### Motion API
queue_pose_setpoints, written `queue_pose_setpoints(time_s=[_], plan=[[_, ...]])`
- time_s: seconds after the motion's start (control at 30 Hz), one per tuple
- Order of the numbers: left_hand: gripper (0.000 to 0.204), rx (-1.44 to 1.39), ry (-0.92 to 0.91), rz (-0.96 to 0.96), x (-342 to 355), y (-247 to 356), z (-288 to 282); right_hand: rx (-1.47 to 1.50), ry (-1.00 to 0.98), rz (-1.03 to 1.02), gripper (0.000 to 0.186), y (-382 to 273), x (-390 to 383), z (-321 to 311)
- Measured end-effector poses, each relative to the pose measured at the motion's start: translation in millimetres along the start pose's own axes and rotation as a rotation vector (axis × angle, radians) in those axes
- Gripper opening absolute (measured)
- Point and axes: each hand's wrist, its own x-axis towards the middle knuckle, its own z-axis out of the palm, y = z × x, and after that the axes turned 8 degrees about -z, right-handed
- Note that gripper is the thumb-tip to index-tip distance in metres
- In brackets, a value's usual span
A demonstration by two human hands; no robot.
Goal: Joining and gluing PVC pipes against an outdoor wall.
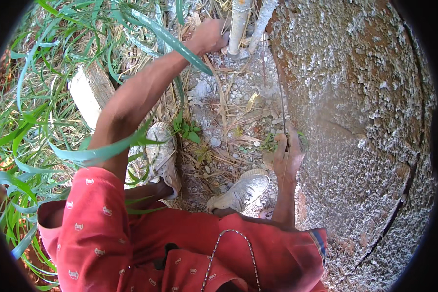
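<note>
My left hand (pixel 210 36) reaches far forward, low to the ground, just left of two pale upright poles (pixel 239 29). Its fingers are curled closed, and whatever is in them is hidden. On the right, beside the rough wall, my right hand (pixel 287 153) is wrapped round the handle of a long thin blade (pixel 282 92). The blade is seen nearly edge-on, so its exact kind is unclear. It points forward along the foot of the wall, its far end near the poles.
A rough, crusted wall (pixel 355 131) with a dark crack fills the right side. Tall green grass (pixel 29 121) crowds the left, some blades crossing my left arm. A whitish block (pixel 90 92) lies in it. Stones, dry stalks and small weeds (pixel 187 129) cover the ground around my shoes (pixel 243 190).
</note>
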Motion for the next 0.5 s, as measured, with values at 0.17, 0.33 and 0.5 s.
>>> queue_pose_setpoints(time_s=[0.17,0.33,0.5], plan=[[0.021,-0.553,0.126,-0.383,-53,95,-46,0.015,-0.034,0.028,0.028,4,-19,-4],[0.020,-0.800,0.277,-0.327,-33,145,9,0.029,0.194,-0.323,0.023,11,-53,-13],[0.037,-0.961,0.315,-0.914,-19,149,20,-0.108,0.100,-0.063,0.014,31,-78,-10]])
